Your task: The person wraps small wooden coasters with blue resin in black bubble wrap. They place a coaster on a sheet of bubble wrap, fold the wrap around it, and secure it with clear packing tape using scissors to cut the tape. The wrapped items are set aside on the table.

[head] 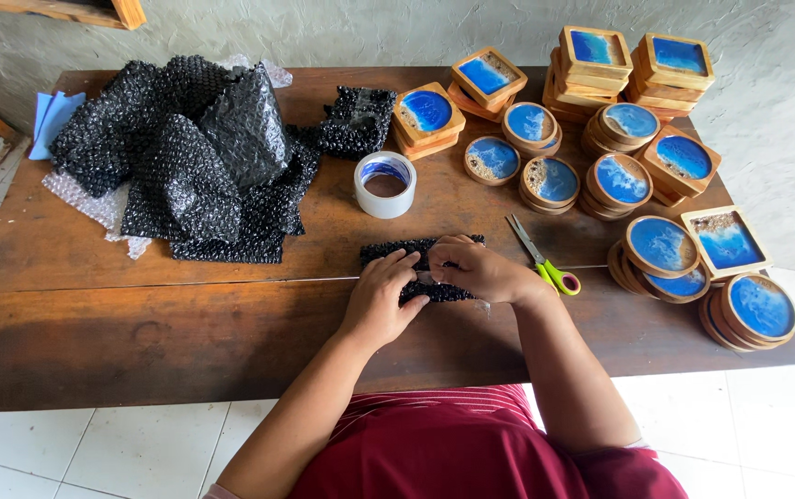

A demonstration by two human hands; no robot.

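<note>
A person seated at the near edge of a dark wooden surface point(139, 323) is pressing both hands onto a small bundle wrapped in black bubble wrap point(420, 268), which is lying just in from the middle of the near edge. The left hand point(381, 300) is resting flat on the bundle's left part, fingers curled over it. The right hand point(479, 270) is closing its grip over the right part, pinching the wrap down; whether it is also holding tape cannot be told.

This looks like the wrapping step, with the wrap being folded shut around something hidden inside. The next move would seem to call for fixing the loose flap, with the roll of clear tape point(384, 184) standing just beyond the bundle and the green-handled scissors point(543, 259) lying just right of the right hand.

A heap of black bubble wrap sheets point(194, 157) is covering the far left part of the surface. Stacks of wooden coasters with blue resin tops point(619, 120), round and square, are filling the far right corner and right edge. No open container is showing.
</note>
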